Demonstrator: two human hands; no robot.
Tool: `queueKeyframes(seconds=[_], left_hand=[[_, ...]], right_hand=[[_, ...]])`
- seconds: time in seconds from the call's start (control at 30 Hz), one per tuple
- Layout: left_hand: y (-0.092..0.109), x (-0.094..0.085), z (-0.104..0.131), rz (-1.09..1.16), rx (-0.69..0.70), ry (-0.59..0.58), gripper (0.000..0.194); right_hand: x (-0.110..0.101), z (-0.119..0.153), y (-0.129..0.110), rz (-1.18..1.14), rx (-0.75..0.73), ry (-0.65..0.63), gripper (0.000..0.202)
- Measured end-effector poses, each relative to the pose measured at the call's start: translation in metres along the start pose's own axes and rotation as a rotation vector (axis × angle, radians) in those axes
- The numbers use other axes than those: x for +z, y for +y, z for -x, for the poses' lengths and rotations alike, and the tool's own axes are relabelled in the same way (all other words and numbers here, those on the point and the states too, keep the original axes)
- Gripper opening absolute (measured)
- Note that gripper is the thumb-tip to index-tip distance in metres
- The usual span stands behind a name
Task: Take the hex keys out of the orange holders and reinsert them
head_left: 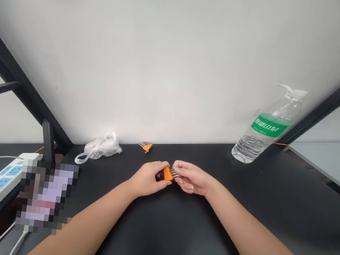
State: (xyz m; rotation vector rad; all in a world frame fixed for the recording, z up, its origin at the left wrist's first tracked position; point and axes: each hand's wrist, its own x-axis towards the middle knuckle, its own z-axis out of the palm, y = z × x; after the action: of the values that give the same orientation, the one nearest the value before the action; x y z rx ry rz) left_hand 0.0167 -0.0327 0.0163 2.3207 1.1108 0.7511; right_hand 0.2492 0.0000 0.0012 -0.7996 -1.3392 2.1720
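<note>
In front of me, over the black table, my left hand (147, 179) pinches a small orange holder (168, 174) between thumb and fingers. Several thin metal rods (174, 172) stick out of its right side, like a hex key set, though the exact kind is too small to tell. The fingers of my right hand (193, 178) are closed on the ends of these rods. A similar orange piece with metal rods (146, 146) lies near the wall, a little beyond my left hand.
A large water bottle (265, 129) with a green label stands at the back right. Toward the back left lies a clear plastic bag (103, 146). Power strips (2, 183), cables and a blurred-out phone-like item (51, 195) are on the left. Black frame bars (25, 85) rise at both sides.
</note>
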Motion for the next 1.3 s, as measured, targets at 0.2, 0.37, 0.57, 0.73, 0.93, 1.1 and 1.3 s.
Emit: queueKeyframes(seconds=[0.2, 0.37, 0.57, 0.73, 0.93, 1.1, 1.3], left_hand=[[-0.009, 0.000, -0.004, -0.004, -0.033, 0.019, 0.020], [-0.007, 0.000, -0.004, 0.032, -0.037, -0.018, 0.020], [-0.007, -0.003, -0.004, 0.091, -0.079, 0.006, 0.021], [-0.009, -0.004, -0.003, 0.050, -0.123, 0.032, 0.018], [-0.013, 0.004, -0.004, 0.033, -0.190, 0.026, 0.022], [-0.013, 0.005, -0.003, -0.026, -0.216, 0.035, 0.026], [-0.011, 0.002, -0.002, -0.108, -0.208, 0.059, 0.024]], right_hand=[[0.001, -0.007, 0.002, 0.170, -0.076, 0.196, 0.041], [-0.004, -0.004, 0.002, 0.215, -0.005, 0.162, 0.044], [0.002, -0.009, 0.007, 0.032, -0.194, 0.227, 0.044], [0.002, -0.012, 0.005, -0.028, -0.176, 0.324, 0.044], [-0.005, -0.013, 0.004, -0.101, -0.139, 0.392, 0.046], [-0.016, -0.015, 0.004, -0.078, -0.142, 0.447, 0.047], [-0.037, -0.011, 0.004, 0.291, -0.100, 0.571, 0.048]])
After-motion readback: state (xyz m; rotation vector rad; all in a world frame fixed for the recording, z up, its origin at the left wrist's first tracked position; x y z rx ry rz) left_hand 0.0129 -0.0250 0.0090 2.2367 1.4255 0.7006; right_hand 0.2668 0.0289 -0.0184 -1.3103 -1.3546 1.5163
